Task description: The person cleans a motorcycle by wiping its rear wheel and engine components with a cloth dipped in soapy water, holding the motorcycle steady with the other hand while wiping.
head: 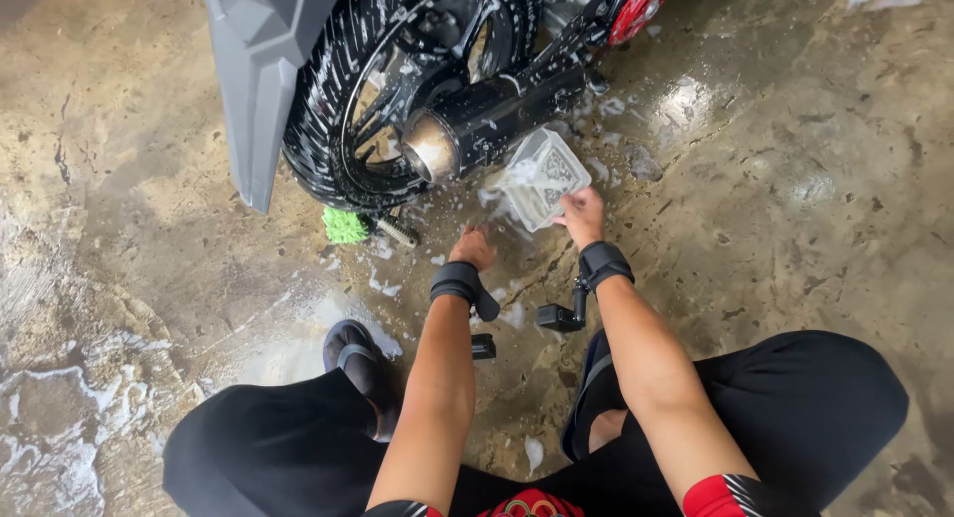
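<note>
Your right hand [582,217] grips the clear plastic tub [542,176] tilted toward the soapy rear wheel [397,80] so its contents reach the tyre, while your left hand [472,249] hangs loosely curled, empty, near the green brush [347,225].

There is one soapy motorcycle wheel [412,90], one shiny exhaust pipe [467,130], one clear plastic tub [542,177], one green brush [348,225], two hands [473,249] [582,217], two black wrist straps [459,281] [602,263] and two sandals [360,363] [588,398].
</note>
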